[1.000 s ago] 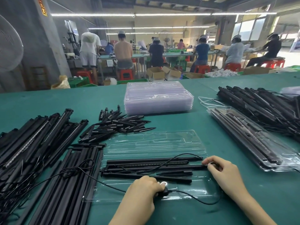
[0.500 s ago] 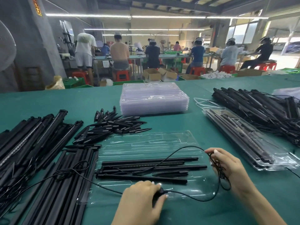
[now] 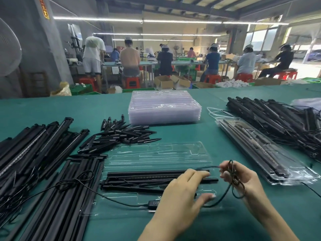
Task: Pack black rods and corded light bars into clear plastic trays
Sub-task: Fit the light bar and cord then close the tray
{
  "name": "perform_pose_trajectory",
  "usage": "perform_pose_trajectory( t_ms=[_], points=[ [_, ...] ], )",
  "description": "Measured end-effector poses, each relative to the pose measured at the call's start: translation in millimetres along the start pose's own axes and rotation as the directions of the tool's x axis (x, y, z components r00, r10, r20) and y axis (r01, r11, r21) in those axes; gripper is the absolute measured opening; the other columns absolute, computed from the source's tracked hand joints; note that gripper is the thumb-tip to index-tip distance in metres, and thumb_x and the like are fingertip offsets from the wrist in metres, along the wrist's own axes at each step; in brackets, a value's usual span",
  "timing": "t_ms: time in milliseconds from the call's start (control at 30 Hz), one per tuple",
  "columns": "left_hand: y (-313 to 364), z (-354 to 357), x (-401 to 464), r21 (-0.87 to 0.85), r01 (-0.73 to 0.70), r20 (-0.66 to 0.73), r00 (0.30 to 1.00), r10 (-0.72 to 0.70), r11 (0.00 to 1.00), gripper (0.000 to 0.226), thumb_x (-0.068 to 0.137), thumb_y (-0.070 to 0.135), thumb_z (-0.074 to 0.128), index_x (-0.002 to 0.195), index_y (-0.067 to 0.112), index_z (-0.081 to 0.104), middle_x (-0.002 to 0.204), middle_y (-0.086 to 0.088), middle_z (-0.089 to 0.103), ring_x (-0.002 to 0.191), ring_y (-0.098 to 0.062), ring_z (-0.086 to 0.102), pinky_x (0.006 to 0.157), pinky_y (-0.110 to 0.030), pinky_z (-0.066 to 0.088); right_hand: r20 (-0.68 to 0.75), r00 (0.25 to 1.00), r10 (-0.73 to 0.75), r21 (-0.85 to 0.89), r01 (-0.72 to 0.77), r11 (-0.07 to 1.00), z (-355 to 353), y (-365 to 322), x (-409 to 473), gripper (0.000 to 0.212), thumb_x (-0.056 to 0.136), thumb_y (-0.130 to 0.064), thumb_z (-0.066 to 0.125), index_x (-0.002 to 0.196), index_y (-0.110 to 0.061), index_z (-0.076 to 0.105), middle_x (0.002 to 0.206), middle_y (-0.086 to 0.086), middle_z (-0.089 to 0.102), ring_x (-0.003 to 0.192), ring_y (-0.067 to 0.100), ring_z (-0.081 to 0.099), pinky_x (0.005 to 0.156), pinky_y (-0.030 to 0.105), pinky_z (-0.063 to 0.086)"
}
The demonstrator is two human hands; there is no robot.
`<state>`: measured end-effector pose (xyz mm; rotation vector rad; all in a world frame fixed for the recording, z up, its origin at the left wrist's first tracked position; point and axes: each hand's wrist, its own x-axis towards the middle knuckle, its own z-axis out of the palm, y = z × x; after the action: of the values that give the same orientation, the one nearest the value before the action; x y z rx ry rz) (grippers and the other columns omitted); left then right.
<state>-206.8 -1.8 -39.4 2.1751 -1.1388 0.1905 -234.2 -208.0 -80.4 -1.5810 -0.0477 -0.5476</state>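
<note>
Green worktable (image 3: pixel 173 133), open clear tray (image 3: pixel 156 159) holding black light bars (image 3: pixel 139 178), right hand (image 3: pixel 243 181) gripping looped cord (image 3: pixel 233 180), left hand (image 3: pixel 180 193) relaxed

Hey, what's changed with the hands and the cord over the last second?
The right hand lifted off the rods' end and gathered the cord into loops, which it now holds above the open tray. The left hand let go of the inline controller and moved up over the rods, fingers spread. The rods in the tray, the tray stack and the side piles stayed put.
</note>
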Motion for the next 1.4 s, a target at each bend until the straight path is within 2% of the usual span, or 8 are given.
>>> perform_pose_trajectory(
  t_ms=[300, 433, 633, 767, 967, 1133, 1267, 1400],
  points=[
    [3, 0, 21, -0.165, 0.072, -0.143, 0.985, -0.096, 0.984, 0.035, 0.1, 0.034, 0.041, 0.134, 0.028, 0.045, 0.113, 0.011, 0.048, 0.102, -0.003, 0.046, 0.095, -0.02, 0.036, -0.172, 0.967, 0.185, -0.061, -0.198, 0.978, 3, 2, 4, 0.048, 0.06, -0.041, 0.078, 0.056, -0.01, 0.041, 0.057, 0.006, 0.025, 0.05, 0.014, 0.019, 0.044, 0.02, 0.018],
    [0, 3, 31, 0.152, 0.067, -0.175, 0.984, -0.04, 0.986, 0.049, 0.1, 0.04, 0.035, 0.147, 0.028, 0.031, 0.123, 0.005, 0.04, 0.112, -0.011, 0.036, 0.099, -0.023, 0.029, -0.152, 0.965, 0.212, 0.037, -0.209, 0.977, 6, 1, 3, 0.038, 0.061, -0.033, 0.076, 0.053, -0.02, 0.041, 0.057, 0.005, 0.024, 0.044, 0.011, 0.014, 0.039, 0.017, 0.013],
    [-12, -5, 55, -0.031, 0.112, -0.068, 0.991, -0.114, 0.993, 0.037, 0.099, 0.019, 0.043, 0.133, 0.03, 0.053, 0.104, 0.006, 0.044, 0.09, -0.005, 0.047, 0.086, -0.023, 0.04, -0.297, 0.954, -0.042, -0.125, 0.005, 0.992, 13, 5, 2, 0.02, 0.078, -0.024, 0.07, 0.067, -0.019, 0.054, 0.046, 0.001, 0.047, 0.041, 0.008, 0.042, 0.04, 0.014, 0.036],
    [-17, -12, 57, -0.284, 0.054, 0.021, 0.999, -0.05, 0.957, 0.021, 0.091, 0.022, 0.062, 0.108, 0.032, 0.069, 0.08, 0.011, 0.047, 0.064, 0.0, 0.043, 0.065, -0.008, 0.033, -0.25, 0.963, -0.103, -0.123, 0.074, 0.99, 15, 6, 8, 0.016, 0.088, 0.002, 0.058, 0.089, -0.013, 0.066, 0.075, 0.007, 0.071, 0.063, 0.011, 0.065, 0.058, 0.015, 0.05],
    [-19, 4, 43, -0.174, 0.019, 0.208, 0.978, 0.018, 0.985, 0.101, 0.063, 0.051, 0.082, 0.145, 0.046, 0.024, 0.145, 0.013, 0.028, 0.137, 0.002, 0.017, 0.116, -0.026, 0.017, -0.227, 0.973, -0.038, -0.085, 0.019, 0.996, 18, 7, 14, 0.009, 0.085, -0.009, 0.066, 0.089, -0.015, 0.071, 0.081, 0.004, 0.073, 0.068, 0.009, 0.066, 0.066, 0.015, 0.052],
    [-10, 15, 47, -0.178, -0.027, 0.235, 0.969, 0.069, 0.984, 0.103, 0.065, 0.045, 0.083, 0.139, 0.063, 0.014, 0.151, 0.01, 0.019, 0.138, -0.01, 0.026, 0.116, -0.041, 0.025, -0.136, 0.982, -0.134, -0.233, 0.1, 0.967, 13, 10, 13, 0.039, 0.085, 0.016, 0.054, 0.098, -0.017, 0.071, 0.095, -0.009, 0.074, 0.088, 0.006, 0.068, 0.078, 0.017, 0.052],
    [-16, 21, 56, 0.052, 0.032, 0.155, 0.987, -0.039, 0.998, 0.117, 0.065, 0.051, 0.079, 0.143, 0.056, -0.008, 0.134, 0.007, 0.038, 0.122, -0.015, 0.036, 0.103, -0.041, 0.027, -0.016, 0.999, -0.034, 0.164, 0.036, 0.986, 16, 3, 12, 0.048, 0.086, 0.014, 0.04, 0.109, -0.011, 0.073, 0.1, 0.003, 0.074, 0.094, 0.011, 0.068, 0.078, 0.016, 0.052],
    [-21, 26, 69, 0.342, 0.087, -0.041, 0.996, -0.077, 0.936, 0.081, 0.075, 0.055, 0.068, 0.142, 0.028, 0.029, 0.112, 0.0, 0.061, 0.106, -0.022, 0.048, 0.089, -0.035, 0.029, 0.156, 0.987, -0.047, 0.373, -0.015, 0.928, 13, -8, 5, 0.052, 0.091, -0.025, 0.023, 0.125, -0.02, 0.062, 0.118, 0.017, 0.066, 0.11, 0.02, 0.061, 0.082, 0.02, 0.051]
  ],
)
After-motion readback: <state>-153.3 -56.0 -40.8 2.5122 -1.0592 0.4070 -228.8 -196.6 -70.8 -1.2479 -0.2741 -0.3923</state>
